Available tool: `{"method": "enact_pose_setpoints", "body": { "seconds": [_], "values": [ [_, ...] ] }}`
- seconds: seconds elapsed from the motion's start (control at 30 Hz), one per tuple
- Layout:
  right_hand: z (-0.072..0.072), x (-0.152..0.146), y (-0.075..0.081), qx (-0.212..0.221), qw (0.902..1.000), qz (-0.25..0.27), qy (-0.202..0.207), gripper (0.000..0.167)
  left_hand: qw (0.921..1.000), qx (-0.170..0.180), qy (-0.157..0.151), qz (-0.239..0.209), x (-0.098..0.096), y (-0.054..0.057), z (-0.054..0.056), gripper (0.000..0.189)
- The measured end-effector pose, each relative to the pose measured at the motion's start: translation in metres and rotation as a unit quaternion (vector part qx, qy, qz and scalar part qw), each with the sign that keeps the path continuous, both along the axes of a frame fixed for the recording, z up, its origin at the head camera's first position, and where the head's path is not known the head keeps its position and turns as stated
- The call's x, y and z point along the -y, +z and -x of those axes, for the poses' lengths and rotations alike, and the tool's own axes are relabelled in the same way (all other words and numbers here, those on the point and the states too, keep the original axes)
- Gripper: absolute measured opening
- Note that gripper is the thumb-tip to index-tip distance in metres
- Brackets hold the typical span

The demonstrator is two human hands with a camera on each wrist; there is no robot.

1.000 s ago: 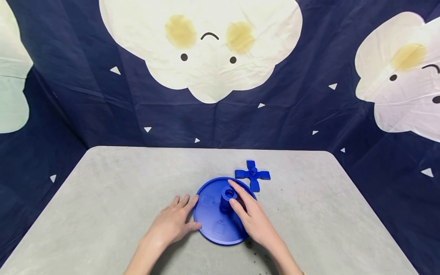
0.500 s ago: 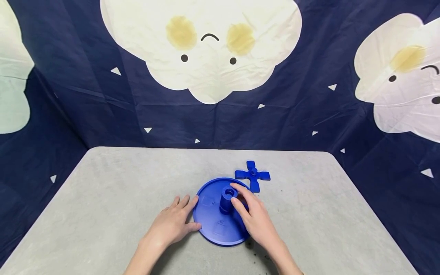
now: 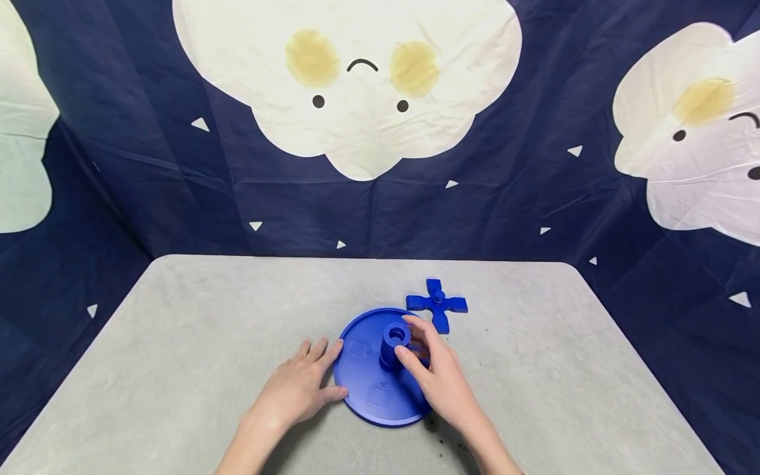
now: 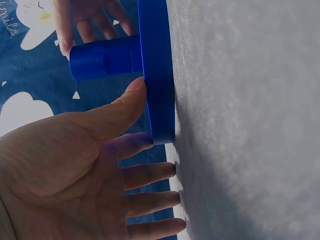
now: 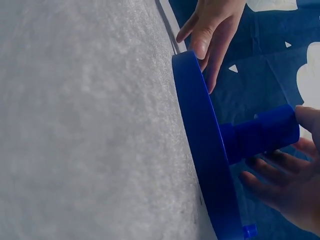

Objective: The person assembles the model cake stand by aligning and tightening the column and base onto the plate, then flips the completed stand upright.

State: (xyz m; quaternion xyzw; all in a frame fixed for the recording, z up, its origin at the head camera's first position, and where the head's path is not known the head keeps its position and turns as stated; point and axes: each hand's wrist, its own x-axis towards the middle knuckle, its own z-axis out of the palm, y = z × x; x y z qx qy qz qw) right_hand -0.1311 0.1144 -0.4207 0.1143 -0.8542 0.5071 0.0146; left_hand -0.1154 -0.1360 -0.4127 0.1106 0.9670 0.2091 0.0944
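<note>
A round blue disc (image 3: 361, 377) with a raised rim lies flat on the grey table. From its middle stands a thick blue post (image 3: 390, 355), with a hole in its top. My left hand (image 3: 297, 386) rests at the disc's left rim, its thumb (image 4: 132, 95) on the rim and its other fingers (image 4: 150, 175) stretched straight to the tabletop. With the thumb and index finger at either side of the post's upper end, my right hand (image 3: 441, 379) grips it. The right hand's other fingers (image 5: 272, 172) spread behind the post and cover part of the disc.
A blue cross-shaped piece (image 3: 437, 303) with a small peg in its centre lies just beyond the disc, to the right. Dark specks mark the tabletop (image 3: 237, 316) right of the disc. A navy cloud-print cloth (image 3: 380, 218) hangs around the table's back and sides.
My right index finger has drawn back from the far side of the post toward its right side, and the hand has curled in closer. My left hand and the disc stay put.
</note>
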Motion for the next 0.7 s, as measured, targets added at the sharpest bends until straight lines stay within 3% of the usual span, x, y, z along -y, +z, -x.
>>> {"method": "enact_pose_setpoints", "body": {
  "seconds": [0.23, 0.5, 0.7],
  "values": [
    [0.0033, -0.0021, -0.005, 0.04, 0.9972, 0.049, 0.039, 0.045, 1.0, -0.002, -0.001, 0.002, -0.0004, 0.0008, 0.0, 0.08],
    [0.0046, -0.0007, -0.0069, 0.043, 0.9956, 0.08, 0.023, 0.043, 1.0, 0.0, 0.001, 0.0, -0.0002, 0.0008, 0.0, 0.08],
    [0.004, -0.0004, -0.0077, 0.029, 0.9978, 0.059, -0.012, 0.039, 1.0, -0.001, 0.001, -0.003, -0.0001, 0.0006, -0.0004, 0.08]
  ]
}}
